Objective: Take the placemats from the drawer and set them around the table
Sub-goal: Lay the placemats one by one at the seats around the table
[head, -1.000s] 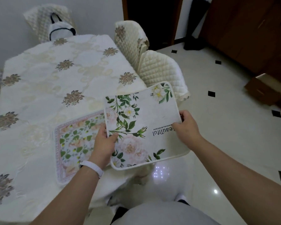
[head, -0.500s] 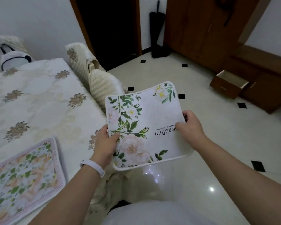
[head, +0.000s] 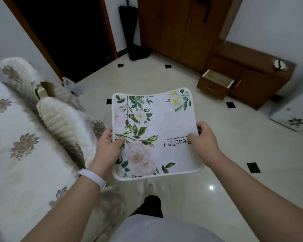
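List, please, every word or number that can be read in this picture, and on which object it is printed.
"Beautiful": large dark letters on the floral placemat, upside down to the camera, its first letter partly under the right hand.
"...HE MOOD WILL BE VERY GOOD": small line beside it on the same placemat, start hidden by the thumb.
No other readable text.

Chairs (head: 63, 117) crowd table (head: 10, 154) edge; floor (head: 234, 154) right open.

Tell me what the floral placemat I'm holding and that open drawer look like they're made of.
The placemat, held by the left hand and right hand, looks like soft printed fabric: matte, slightly creased, sagging between the hands, with a stitched-looking white border. The drawer looks like brown wood or wood veneer, semi-gloss, with a paler inside.
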Available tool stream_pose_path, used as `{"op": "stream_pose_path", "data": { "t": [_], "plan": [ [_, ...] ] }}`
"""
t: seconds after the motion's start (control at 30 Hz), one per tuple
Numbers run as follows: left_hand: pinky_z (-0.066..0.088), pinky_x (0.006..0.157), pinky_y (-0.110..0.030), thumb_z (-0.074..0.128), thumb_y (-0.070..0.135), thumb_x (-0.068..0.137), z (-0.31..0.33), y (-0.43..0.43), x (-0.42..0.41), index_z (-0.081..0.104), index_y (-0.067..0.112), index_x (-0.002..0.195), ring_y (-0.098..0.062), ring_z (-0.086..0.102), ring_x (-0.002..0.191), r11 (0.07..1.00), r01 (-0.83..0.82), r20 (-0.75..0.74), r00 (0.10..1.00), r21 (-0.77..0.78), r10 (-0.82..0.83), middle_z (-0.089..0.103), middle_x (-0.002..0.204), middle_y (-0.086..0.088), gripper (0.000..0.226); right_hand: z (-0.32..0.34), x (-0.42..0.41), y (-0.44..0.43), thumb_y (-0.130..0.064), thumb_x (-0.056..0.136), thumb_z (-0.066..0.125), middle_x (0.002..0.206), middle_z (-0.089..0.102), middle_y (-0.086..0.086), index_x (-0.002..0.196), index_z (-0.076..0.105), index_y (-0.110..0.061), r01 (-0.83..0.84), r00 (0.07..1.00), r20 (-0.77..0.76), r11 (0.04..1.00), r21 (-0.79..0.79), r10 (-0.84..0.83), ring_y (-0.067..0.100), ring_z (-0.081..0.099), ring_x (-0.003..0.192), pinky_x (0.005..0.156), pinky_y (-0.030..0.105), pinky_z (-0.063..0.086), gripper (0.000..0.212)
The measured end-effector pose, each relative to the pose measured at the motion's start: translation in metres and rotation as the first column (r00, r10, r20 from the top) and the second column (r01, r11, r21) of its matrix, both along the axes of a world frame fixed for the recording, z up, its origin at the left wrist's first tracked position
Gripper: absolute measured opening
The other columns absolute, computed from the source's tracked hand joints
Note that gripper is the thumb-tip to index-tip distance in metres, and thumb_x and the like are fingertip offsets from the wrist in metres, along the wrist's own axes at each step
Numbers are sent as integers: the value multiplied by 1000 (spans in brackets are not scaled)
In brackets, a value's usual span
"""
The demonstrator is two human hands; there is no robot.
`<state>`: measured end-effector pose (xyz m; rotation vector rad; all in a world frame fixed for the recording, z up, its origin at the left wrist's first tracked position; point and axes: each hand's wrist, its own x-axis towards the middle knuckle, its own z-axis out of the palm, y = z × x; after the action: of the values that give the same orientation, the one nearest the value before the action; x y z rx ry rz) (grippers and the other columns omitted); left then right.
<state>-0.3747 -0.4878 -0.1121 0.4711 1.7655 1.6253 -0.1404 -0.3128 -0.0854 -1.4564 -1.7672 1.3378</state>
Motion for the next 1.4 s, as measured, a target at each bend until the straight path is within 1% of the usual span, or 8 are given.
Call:
{"op": "stream_pose_path", "data": {
  "t": [0.23,0.33,0.57,0.9,1.07,1.13,1.27,1.4],
  "plan": [
    [61,69,-41,59,6,92,-5,125,-74,62,28,114,-27,75,89,997,80,98,992,4,-80,76,104,-3,31,11,-73,106,-8,79,58,89,63,-9,90,52,-30,55,994,91,998,17,-56,11,62,78,63,30,49,25],
    [60,63,-32,60,4,92,0,162,-114,65,34,102,-23,75,86,997,69,78,994,22,-70,76,102,0,32,19,-108,142,-8,79,58,87,63,-10,93,54,-26,60,994,92,997,54,-65,6,60,76,57,27,42,23],
    [58,65,-23,61,3,88,10,210,-176,66,40,101,-16,74,90,997,66,-11,998,47,-66,76,102,6,39,28,-170,192,-9,80,58,89,65,-10,91,55,-28,29,998,61,998,60,-33,10,63,77,59,28,46,23],
    [61,71,-35,60,3,90,-7,263,-247,64,37,105,-20,74,91,995,-99,-11,995,0,99,75,104,4,37,3,-276,283,-10,77,59,88,67,-3,90,58,-25,-103,994,31,995,1,103,17,65,76,63,32,51,19],
    [59,77,-41,59,-1,91,-10,309,-300,61,20,118,-25,72,96,968,-248,-12,969,-36,248,75,107,-2,34,-7,-346,356,-6,78,58,86,69,2,87,60,-23,-201,979,-45,978,-62,199,22,66,73,63,34,52,20],
    [60,72,-38,57,-3,92,-3,322,-315,61,20,118,-26,73,95,958,-283,13,959,-36,283,75,106,-2,34,-3,-368,379,-5,79,58,85,69,3,86,60,-23,-239,970,-56,968,-83,235,23,65,71,61,34,52,19],
    [58,82,-48,56,-1,94,11,358,-353,61,22,120,-30,72,98,934,-356,13,934,-44,356,74,110,-6,35,0,-422,433,-6,81,58,88,70,3,88,60,-24,-341,939,-77,935,-101,335,25,68,75,63,37,54,19],
    [59,80,-47,57,2,95,20,376,-374,63,28,117,-28,73,96,891,-452,4,892,-38,453,74,112,-4,35,9,-478,468,-6,80,58,87,70,2,88,61,-24,-434,900,-85,897,-81,427,25,69,74,62,38,55,20]
  ]
}}
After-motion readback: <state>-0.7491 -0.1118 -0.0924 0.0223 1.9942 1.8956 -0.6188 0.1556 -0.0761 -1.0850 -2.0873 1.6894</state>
